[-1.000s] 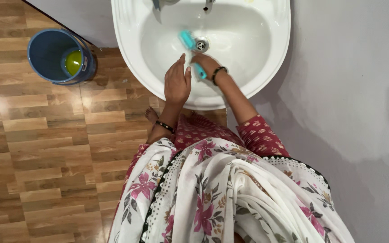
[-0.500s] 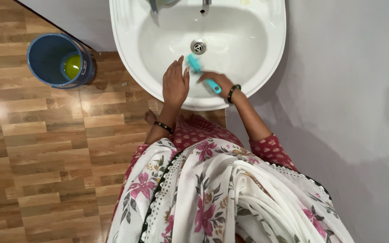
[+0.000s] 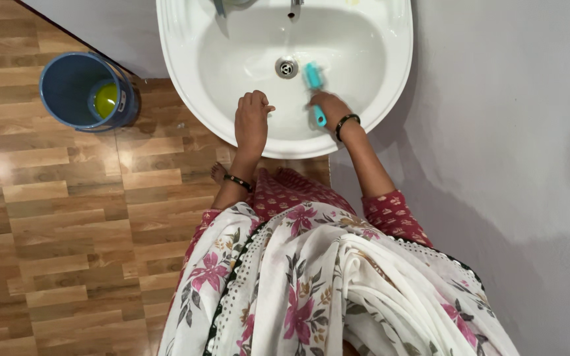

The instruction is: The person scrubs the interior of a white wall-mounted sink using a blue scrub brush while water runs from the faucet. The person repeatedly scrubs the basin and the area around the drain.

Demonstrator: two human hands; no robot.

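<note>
The fingers (image 3: 318, 104) of the right hand (image 3: 328, 109) are wrapped around the handle of a teal scrub brush (image 3: 313, 82), with the bristle head pressed to the inner wall of the white washbasin (image 3: 390, 99) just right of the drain (image 3: 287, 66). The left hand (image 3: 252, 122) holds nothing; its fingers are curled loosely and rest on the near slope of the bowl, close to the front rim, apart from the brush. A tap (image 3: 294, 8) sits at the far edge above the drain; I cannot tell whether water runs from it. To scrub well here, my judgement is that the brush head should stay flat against the curved porcelain, worked in short overlapping strokes from the rim down toward the drain, with the wrist turning to follow the bowl's curve so the bristles do not skid on their edge. The free hand bracing on the basin helps steady the body while leaning over, and it is best kept out of the brush's path. On the wooden floor (image 3: 67, 231) to the left stands a blue bucket (image 3: 67, 92) with a yellow-green mug (image 3: 105, 99) inside it, well apart from the basin's work.
</note>
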